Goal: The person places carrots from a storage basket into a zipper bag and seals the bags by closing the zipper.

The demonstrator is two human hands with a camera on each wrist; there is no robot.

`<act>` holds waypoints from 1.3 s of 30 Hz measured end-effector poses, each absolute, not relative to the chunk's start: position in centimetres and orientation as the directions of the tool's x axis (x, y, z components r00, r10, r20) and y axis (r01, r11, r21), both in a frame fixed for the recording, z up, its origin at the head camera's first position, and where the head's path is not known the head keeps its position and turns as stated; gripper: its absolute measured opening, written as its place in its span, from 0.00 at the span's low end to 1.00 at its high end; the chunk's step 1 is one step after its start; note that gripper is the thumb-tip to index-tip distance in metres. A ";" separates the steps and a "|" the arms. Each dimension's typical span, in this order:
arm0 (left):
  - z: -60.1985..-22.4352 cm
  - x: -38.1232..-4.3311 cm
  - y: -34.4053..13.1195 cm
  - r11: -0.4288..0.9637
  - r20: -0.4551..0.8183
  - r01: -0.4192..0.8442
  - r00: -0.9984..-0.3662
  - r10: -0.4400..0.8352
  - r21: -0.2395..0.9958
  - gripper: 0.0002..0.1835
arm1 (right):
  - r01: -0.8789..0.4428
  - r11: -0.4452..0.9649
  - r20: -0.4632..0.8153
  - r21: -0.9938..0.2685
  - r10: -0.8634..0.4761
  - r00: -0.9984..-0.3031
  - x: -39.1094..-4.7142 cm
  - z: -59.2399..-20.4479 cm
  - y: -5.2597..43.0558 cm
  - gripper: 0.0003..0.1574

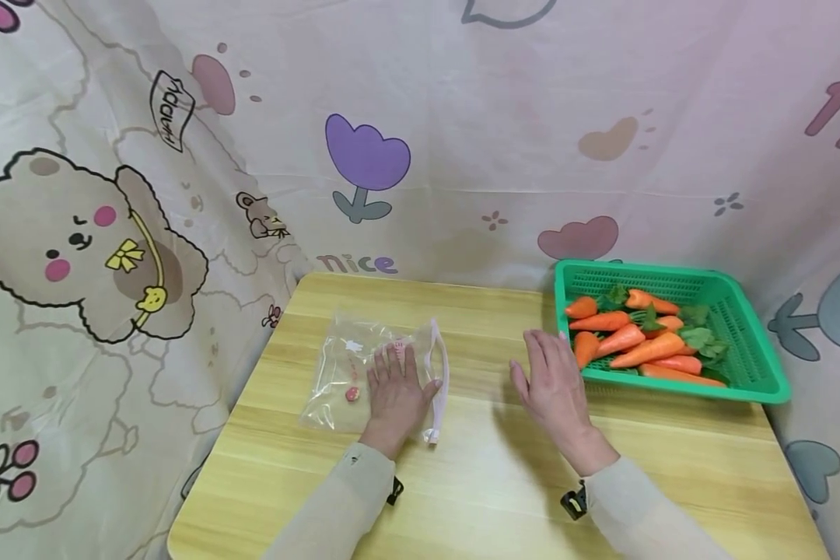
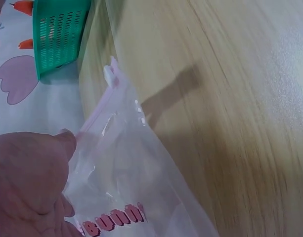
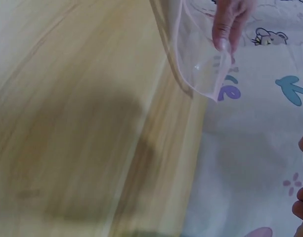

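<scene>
Where the bench (image 1: 490,474) spreads across the lower middle of the head view, a clear plastic bag (image 1: 334,385) lies left of centre, the pink strip (image 1: 445,389) of its mouth toward the right and gaping a little. Of the two hands, the left hand (image 1: 397,393) rests on the bag with its fingers straight and slightly spread, the thumb reaching to the mouth's edge. The right hand (image 1: 554,385), right of centre, appears raised above the bench, fingers extended and close together, thumb apart, holding nothing. Just beside it, a green basket (image 1: 773,387) fills the right of the frame, with orange carrots (image 1: 647,350) and their leaves (image 1: 700,338) inside.

The bag should be very light, limp and rather slippery, likely to slide or fold under a careless push. Its thin film could tear if yanked, so the seemingly firmer pink strip looks the best place to take hold, one lip pinched between thumb and finger, while a flat palm steadies the body. The carrots look smooth and firm, better gripped round the thick middle than by the leaves.
</scene>
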State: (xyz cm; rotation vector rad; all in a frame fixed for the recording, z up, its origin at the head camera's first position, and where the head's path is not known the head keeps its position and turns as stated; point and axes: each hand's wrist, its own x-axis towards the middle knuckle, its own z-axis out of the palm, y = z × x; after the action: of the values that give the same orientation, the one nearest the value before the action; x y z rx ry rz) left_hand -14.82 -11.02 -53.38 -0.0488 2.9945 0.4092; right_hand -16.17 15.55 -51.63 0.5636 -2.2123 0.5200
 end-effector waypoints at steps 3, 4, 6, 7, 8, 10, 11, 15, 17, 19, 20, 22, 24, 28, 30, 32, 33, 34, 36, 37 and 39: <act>-53.2 -14.7 -10.9 0.962 -0.123 -0.048 -0.992 -0.015 0.270 0.50 | -0.537 0.824 0.739 -0.182 -0.246 -0.627 -16.1 -52.1 15.4 0.38; -53.2 -14.7 -10.9 0.962 -0.123 -0.047 -0.992 -0.014 0.269 0.50 | -0.538 0.823 0.733 -0.182 -0.252 -0.632 -16.1 -52.3 15.3 0.38; -53.2 -14.8 -10.9 0.963 -0.124 -0.048 -0.992 -0.015 0.266 0.50 | -0.542 0.820 0.720 -0.183 -0.264 -0.642 -16.1 -52.6 15.2 0.36; -53.2 -14.8 -10.9 0.963 -0.120 -0.049 -0.993 -0.017 0.266 0.49 | -0.545 0.818 0.714 -0.184 -0.270 -0.646 -16.2 -52.7 15.1 0.35; -53.1 -14.8 -11.0 0.963 -0.120 -0.050 -0.993 -0.019 0.263 0.50 | -0.549 0.816 0.710 -0.183 -0.277 -0.648 -16.2 -52.9 15.0 0.34; -53.1 -14.9 -10.9 0.966 -0.114 -0.048 -0.993 -0.019 0.254 0.50 | -0.551 0.815 0.703 -0.179 -0.286 -0.651 -16.2 -53.2 14.8 0.32; -53.0 -14.9 -10.9 0.968 -0.109 -0.045 -0.994 -0.018 0.245 0.50 | -0.548 0.818 0.699 -0.174 -0.289 -0.654 -16.3 -53.3 14.8 0.32; -52.9 -15.3 -10.7 0.977 -0.067 -0.014 -0.998 0.000 0.213 0.50 | -0.536 0.829 0.691 -0.160 -0.293 -0.660 -16.4 -53.8 14.7 0.37; -52.9 -15.5 -10.7 0.979 -0.033 0.013 -0.999 0.020 0.203 0.50 | -0.529 0.833 0.684 -0.159 -0.294 -0.668 -16.5 -54.0 14.6 0.38; -52.9 -15.7 -10.6 0.978 0.023 0.048 -0.999 0.044 0.201 0.48 | -0.526 0.835 0.675 -0.162 -0.295 -0.677 -16.5 -54.2 14.5 0.33; -52.9 -15.9 -10.6 0.978 0.052 0.066 -0.997 0.056 0.200 0.46 | -0.524 0.835 0.669 -0.166 -0.295 -0.682 -16.5 -54.3 14.4 0.31; -53.0 -16.2 -10.5 0.976 0.121 0.099 -0.990 0.077 0.192 0.41 | -0.519 0.837 0.657 -0.175 -0.293 -0.695 -16.5 -54.6 14.2 0.29; -53.1 -16.6 -10.4 0.977 0.192 0.126 -0.977 0.092 0.170 0.36 | -0.516 0.836 0.648 -0.186 -0.291 -0.704 -16.4 -54.9 14.0 0.28; -53.3 -17.2 -10.2 0.984 0.264 0.136 -0.959 0.100 0.119 0.30 | -0.509 0.838 0.633 -0.198 -0.287 -0.719 -16.3 -55.7 13.3 0.28; -53.4 -17.4 -10.1 0.988 0.264 0.119 -0.960 0.090 0.098 0.29 | -0.509 0.839 0.631 -0.193 -0.291 -0.719 -16.3 -56.0 12.9 0.27; -53.3 -17.6 -10.1 0.992 0.244 0.095 -0.967 0.072 0.081 0.29 | -0.506 0.843 0.624 -0.183 -0.298 -0.723 -16.3 -56.2 12.6 0.26; -53.3 -17.6 -10.0 0.994 0.232 0.083 -0.970 0.065 0.072 0.29 | -0.505 0.844 0.622 -0.178 -0.301 -0.723 -16.3 -56.4 12.4 0.26; -53.2 -17.6 -10.0 0.995 0.221 0.075 -0.974 0.059 0.062 0.29 | -0.504 0.846 0.623 -0.174 -0.302 -0.722 -16.3 -56.5 12.3 0.25; -53.2 -17.6 -10.0 0.996 0.201 0.067 -0.978 0.054 0.054 0.28 | -0.501 0.849 0.622 -0.170 -0.302 -0.723 -16.3 -56.6 12.1 0.24; -53.2 -17.6 -9.9 0.996 0.196 0.068 -0.979 0.057 0.051 0.28 | -0.499 0.850 0.621 -0.169 -0.301 -0.724 -16.2 -56.7 12.0 0.24; -53.2 -17.6 -9.9 0.996 0.193 0.075 -0.979 0.065 0.041 0.28 | -0.497 0.851 0.621 -0.171 -0.299 -0.725 -16.2 -56.8 11.8 0.24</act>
State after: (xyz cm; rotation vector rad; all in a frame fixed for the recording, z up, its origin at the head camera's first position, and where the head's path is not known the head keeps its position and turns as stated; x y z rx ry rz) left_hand -17.62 -9.90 -53.17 0.1180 3.3313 0.0806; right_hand -16.21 11.82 -56.77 0.5779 -2.4258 0.4386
